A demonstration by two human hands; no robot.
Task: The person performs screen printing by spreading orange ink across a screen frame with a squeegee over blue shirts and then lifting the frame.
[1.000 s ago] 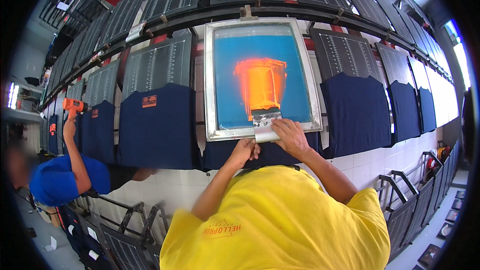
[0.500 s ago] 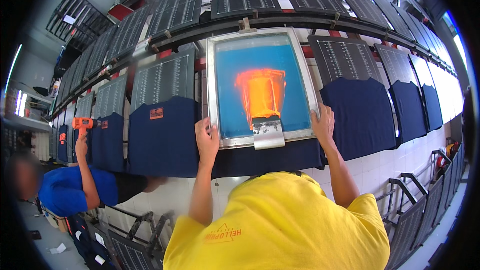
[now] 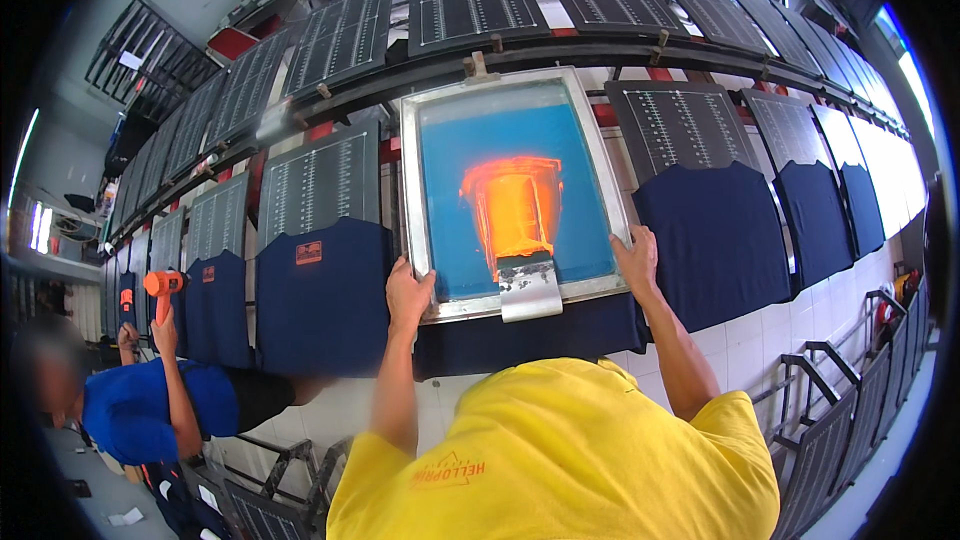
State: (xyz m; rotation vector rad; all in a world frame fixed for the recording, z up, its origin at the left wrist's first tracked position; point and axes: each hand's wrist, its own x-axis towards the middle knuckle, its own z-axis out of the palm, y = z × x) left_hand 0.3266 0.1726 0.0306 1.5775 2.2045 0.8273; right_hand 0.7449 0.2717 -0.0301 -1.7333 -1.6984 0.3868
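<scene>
My left hand (image 3: 408, 296) grips the lower left side of a metal-framed printing screen (image 3: 592, 150), with its thumb on the frame. On the lower right side, my right hand (image 3: 637, 259) is closed around the same frame. The screen's mesh is blue. Bright orange ink (image 3: 520, 210) is spread over its middle. A flat squeegee (image 3: 531, 290) with a pale metal handle rests at the ink's lower end, its handle lying across the frame's near edge. Neither hand touches it. Dark navy fabric (image 3: 530, 340) shows below the screen, while what lies directly beneath is hidden.
Navy shirts with small orange prints (image 3: 325, 285) lie on boards to the left; plain navy shirts (image 3: 710, 230) lie to the right. A rail with marked black boards (image 3: 475, 5) runs behind. At left, a person in a blue shirt (image 3: 150, 408) holds an orange heat gun (image 3: 162, 283).
The whole view has shifted slightly. Both my hands keep their hold on the screen frame. The co-worker's heat gun has swung to another angle, and their other hand now shows.
</scene>
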